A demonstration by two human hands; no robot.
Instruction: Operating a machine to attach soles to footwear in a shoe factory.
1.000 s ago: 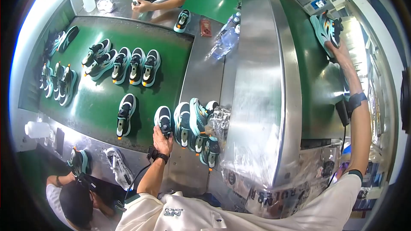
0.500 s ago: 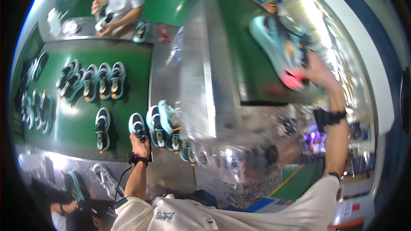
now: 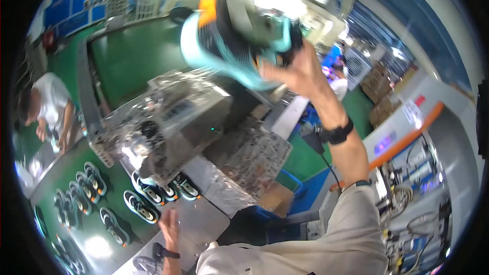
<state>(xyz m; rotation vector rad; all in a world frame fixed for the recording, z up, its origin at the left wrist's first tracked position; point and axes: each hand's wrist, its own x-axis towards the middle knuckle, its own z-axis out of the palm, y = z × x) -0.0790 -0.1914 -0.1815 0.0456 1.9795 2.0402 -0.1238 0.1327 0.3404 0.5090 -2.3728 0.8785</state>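
Leftward, several shoes (image 3: 80, 193) stand side by side on the green work surface (image 3: 119, 186), probably to save room while keeping each easy to grasp. Farther right, a dark, pale-soled shoe (image 3: 141, 207) lies just left of the left hand (image 3: 169, 225); its fingers are loosely extended, with nothing visibly held, and contact cannot be told. Far right of these, a blurred turquoise-soled shoe (image 3: 224, 48) is aloft, gripped at its right end by the right hand's (image 3: 300, 71) curled fingers, presumably leaving its left end unobstructed.
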